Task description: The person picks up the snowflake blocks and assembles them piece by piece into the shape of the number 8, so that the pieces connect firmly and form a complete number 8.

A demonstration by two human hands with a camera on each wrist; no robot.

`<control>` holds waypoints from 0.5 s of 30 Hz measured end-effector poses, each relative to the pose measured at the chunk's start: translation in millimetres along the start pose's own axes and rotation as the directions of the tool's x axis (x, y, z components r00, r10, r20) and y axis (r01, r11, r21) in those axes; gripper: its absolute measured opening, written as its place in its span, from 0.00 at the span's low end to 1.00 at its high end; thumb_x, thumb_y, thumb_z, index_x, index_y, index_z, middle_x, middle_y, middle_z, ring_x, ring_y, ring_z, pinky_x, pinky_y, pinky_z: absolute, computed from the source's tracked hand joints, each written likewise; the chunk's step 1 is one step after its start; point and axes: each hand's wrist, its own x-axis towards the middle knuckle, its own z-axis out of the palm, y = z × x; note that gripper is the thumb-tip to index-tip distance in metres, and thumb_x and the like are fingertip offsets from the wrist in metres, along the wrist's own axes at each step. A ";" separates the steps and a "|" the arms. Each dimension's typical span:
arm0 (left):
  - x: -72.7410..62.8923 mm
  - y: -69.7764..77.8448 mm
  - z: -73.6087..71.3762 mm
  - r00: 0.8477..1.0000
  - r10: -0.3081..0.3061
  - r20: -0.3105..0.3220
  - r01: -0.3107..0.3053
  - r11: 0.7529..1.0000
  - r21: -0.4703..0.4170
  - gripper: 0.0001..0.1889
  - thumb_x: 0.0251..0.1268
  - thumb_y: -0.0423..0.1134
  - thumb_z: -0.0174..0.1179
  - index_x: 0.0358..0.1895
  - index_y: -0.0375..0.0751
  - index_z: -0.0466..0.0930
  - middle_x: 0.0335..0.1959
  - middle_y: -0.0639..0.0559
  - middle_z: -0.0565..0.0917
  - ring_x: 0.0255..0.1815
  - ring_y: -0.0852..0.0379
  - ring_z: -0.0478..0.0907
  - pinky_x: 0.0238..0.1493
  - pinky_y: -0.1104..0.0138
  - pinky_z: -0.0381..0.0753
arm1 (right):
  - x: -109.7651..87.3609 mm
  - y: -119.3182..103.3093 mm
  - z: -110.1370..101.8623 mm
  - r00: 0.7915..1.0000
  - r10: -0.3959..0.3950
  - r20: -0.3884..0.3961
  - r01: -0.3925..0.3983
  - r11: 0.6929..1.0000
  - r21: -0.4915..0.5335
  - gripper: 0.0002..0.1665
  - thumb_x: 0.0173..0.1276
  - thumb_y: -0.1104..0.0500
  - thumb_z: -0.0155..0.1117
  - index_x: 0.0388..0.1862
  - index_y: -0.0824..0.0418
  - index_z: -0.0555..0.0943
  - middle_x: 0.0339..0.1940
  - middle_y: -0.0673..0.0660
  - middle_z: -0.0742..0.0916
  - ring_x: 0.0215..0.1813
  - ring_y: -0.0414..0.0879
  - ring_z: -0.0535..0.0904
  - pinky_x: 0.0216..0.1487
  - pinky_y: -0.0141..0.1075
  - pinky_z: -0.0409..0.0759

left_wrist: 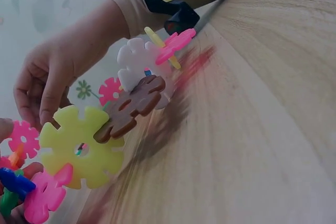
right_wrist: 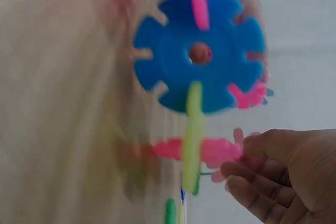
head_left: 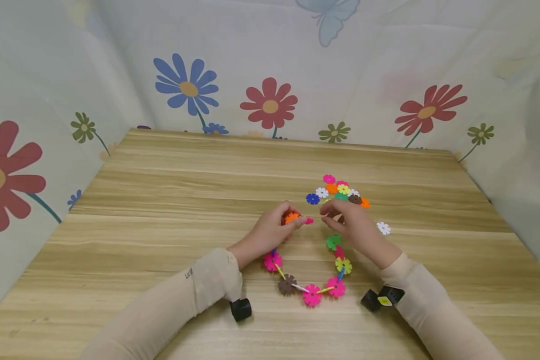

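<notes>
A: What are our hands doing over the table [head_left: 162,200]?

B: The left hand [head_left: 270,228] grips one end of the chain [head_left: 313,300], pinching around an orange disc [head_left: 292,217], with a pink disc [head_left: 309,220] poking out at the thumb tip. The right hand [head_left: 356,225] has its fingers bent close to the thumb — we cannot tell whether they pinch anything.

A: Which gap matters most, do we think?

B: The one between that pink disc and the right fingertips; the disc sits just left of them. It points towards the table's right edge, its long axis running side to side.

A: And the rest of the chain?

B: We see it bow in a U towards the near edge, its two sides running up to the hands. The green disc [head_left: 334,242] on its right side lies just near-edge-wards of the right hand — clearly the nearer one.
</notes>
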 end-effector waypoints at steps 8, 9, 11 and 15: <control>-0.2 0.2 -0.1 1.000 0.004 -0.003 -0.004 1.000 -0.015 0.12 0.69 0.46 0.58 0.46 0.42 0.75 0.24 0.52 0.75 0.19 0.59 0.70 0.23 0.71 0.70 | 5.6 22.4 -16.8 0.998 0.055 0.001 -0.055 0.997 -0.060 0.10 0.65 0.66 0.64 0.44 0.69 0.80 0.41 0.63 0.86 0.41 0.54 0.83 0.42 0.46 0.82; -0.3 -0.1 -0.3 1.000 0.004 -0.003 -0.004 1.000 -0.015 0.12 0.69 0.46 0.58 0.46 0.43 0.75 0.24 0.52 0.75 0.20 0.59 0.70 0.23 0.71 0.70 | 6.6 24.8 -17.9 0.998 0.064 0.008 -0.063 0.995 -0.072 0.10 0.65 0.65 0.64 0.44 0.69 0.80 0.42 0.63 0.86 0.41 0.54 0.82 0.43 0.47 0.82; -0.6 -0.7 -0.7 1.000 0.004 -0.006 -0.004 1.000 -0.013 0.12 0.69 0.47 0.58 0.46 0.43 0.75 0.24 0.51 0.75 0.20 0.58 0.71 0.23 0.70 0.71 | 8.5 28.6 -19.9 0.996 0.082 0.027 -0.080 0.993 -0.084 0.11 0.65 0.64 0.64 0.44 0.69 0.81 0.42 0.64 0.86 0.41 0.54 0.82 0.44 0.47 0.82; -0.7 -1.3 -0.7 1.000 0.003 -0.013 -0.003 1.000 0.000 0.13 0.68 0.47 0.58 0.47 0.43 0.75 0.25 0.51 0.76 0.21 0.57 0.73 0.24 0.70 0.72 | 10.0 35.1 -23.6 0.992 0.103 0.074 -0.095 0.990 -0.104 0.09 0.65 0.63 0.65 0.41 0.68 0.82 0.38 0.62 0.86 0.39 0.51 0.81 0.43 0.45 0.81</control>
